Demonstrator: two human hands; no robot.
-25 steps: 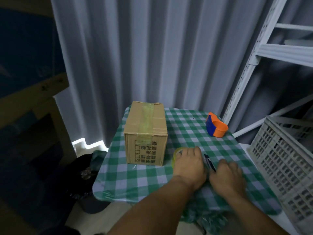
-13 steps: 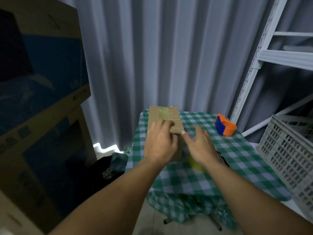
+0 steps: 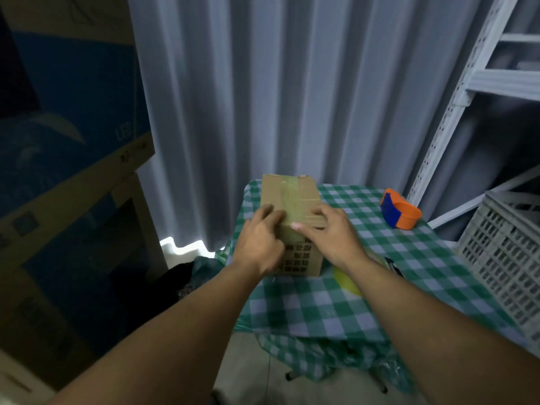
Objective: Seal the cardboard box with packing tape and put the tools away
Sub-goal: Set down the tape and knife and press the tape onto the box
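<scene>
Right grip (image 3: pixel 330 235) moved in — it, left grip (image 3: pixel 259 239) clasp taped rectangular cardboard box (image 3: pixel 287 192).

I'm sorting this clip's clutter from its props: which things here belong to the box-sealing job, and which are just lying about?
Part of the job: cardboard box, with left hand and right hand on it; orange tape dispenser; yellow tape roll, partly behind the right forearm; dark tool beside it.
Lying about: white crate; metal shelving; large cartons; dark bag on the floor.
</scene>
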